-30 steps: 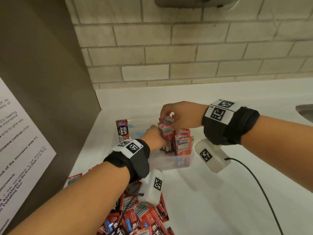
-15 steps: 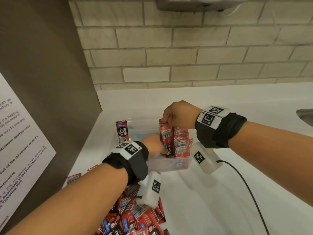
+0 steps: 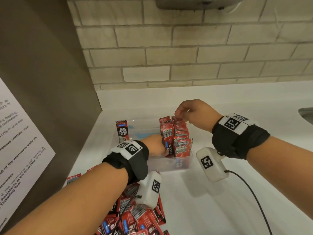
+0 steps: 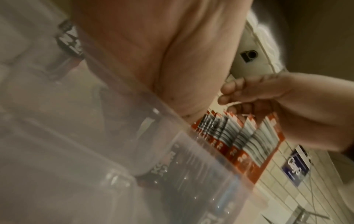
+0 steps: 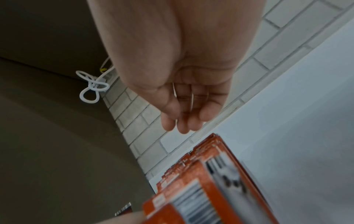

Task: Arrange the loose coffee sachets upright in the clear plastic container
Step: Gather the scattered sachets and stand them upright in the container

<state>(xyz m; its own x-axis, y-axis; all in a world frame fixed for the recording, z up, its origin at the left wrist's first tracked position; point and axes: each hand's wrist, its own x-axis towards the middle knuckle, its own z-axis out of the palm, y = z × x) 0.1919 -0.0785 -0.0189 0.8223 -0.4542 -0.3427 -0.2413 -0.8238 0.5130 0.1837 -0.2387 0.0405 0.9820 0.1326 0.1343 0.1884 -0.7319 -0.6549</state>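
Observation:
A clear plastic container [image 3: 169, 164] stands on the white counter. A row of red coffee sachets [image 3: 180, 138] stands upright along its right side, and a single sachet [image 3: 122, 131] stands at its left end. My left hand [image 3: 159, 146] reaches down inside and presses against the row's left face; its fingers blur behind the container wall [image 4: 172, 181]. My right hand [image 3: 179, 115] hovers over the far tops of the sachets [image 5: 210, 181], fingers loosely curled and holding nothing. A pile of loose sachets [image 3: 138, 217] lies in front, under my left forearm.
A dark appliance side with a paper notice [image 3: 20, 133] walls off the left. A brick wall [image 3: 186, 56] runs behind. A sink rim [image 3: 306, 114] shows at the far right. A black cable [image 3: 250, 192] trails over the counter [image 3: 220, 209].
My right hand let go of the sachet tops it held and lifted slightly, toward the far end of the row. My left hand has stayed against the row.

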